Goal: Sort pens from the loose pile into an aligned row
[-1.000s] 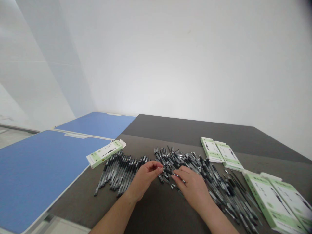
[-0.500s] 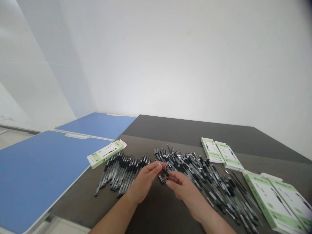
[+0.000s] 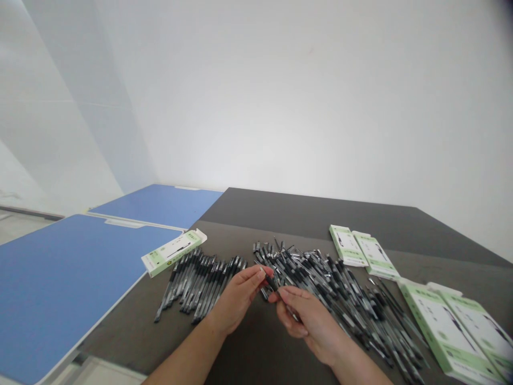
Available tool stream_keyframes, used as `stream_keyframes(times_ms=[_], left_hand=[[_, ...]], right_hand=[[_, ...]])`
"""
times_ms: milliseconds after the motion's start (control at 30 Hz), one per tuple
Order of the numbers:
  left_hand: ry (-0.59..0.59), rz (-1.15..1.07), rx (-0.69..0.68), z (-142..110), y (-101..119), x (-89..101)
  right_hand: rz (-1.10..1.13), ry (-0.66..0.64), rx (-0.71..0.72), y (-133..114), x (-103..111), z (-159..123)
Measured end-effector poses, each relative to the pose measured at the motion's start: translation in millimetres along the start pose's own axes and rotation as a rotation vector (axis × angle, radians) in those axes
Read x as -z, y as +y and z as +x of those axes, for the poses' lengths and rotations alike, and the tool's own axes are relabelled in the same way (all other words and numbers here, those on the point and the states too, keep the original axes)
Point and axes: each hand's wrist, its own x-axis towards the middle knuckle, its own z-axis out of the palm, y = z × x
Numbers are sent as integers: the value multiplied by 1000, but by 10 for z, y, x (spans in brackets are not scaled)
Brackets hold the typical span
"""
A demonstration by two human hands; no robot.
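My left hand (image 3: 241, 293) is closed, its thumb and fingertips pinching a black-gripped pen (image 3: 272, 281). My right hand (image 3: 304, 314) is closed too, gripping the lower end of the same pen close to the left fingertips. Much of the pen is hidden by the fingers. Behind and right of my hands lies a loose heap of clear and black pens (image 3: 316, 272). To the left, a row of similar pens (image 3: 204, 283) lies side by side, most pointing the same way.
A green and white pen box (image 3: 172, 251) lies at the left table edge. Two more boxes (image 3: 348, 247) lie at the back right, and others (image 3: 451, 329) at the front right. Blue tables (image 3: 80, 283) adjoin the dark table (image 3: 304, 208) on the left.
My right hand has shifted its grip on the pen, its fingers now curled further under. The left hand has stayed in almost the same place.
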Motion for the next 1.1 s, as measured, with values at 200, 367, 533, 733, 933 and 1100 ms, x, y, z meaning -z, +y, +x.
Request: stream_keyframes(times_ms=[200,367,533,733,933,1100], left_hand=[[71,92,-19,0,-16,7],[35,102,-51,-5,-14,-1],[61,149,-76,-11,-16,-6],[21,171,-101,-35,12,-17],[-21,143,-98,-38,19,-23],[-26,152,-91,-41,18,-16]], right_hand=[[-183,230,146,-11,30,14],[-72,47,31,-21,35,-4],[-207,190,149,-28,28,4],[-88,88,69,-9,25,-4],[9,43,2,-14,40,-11],[67,45,31,-24,7,-33]])
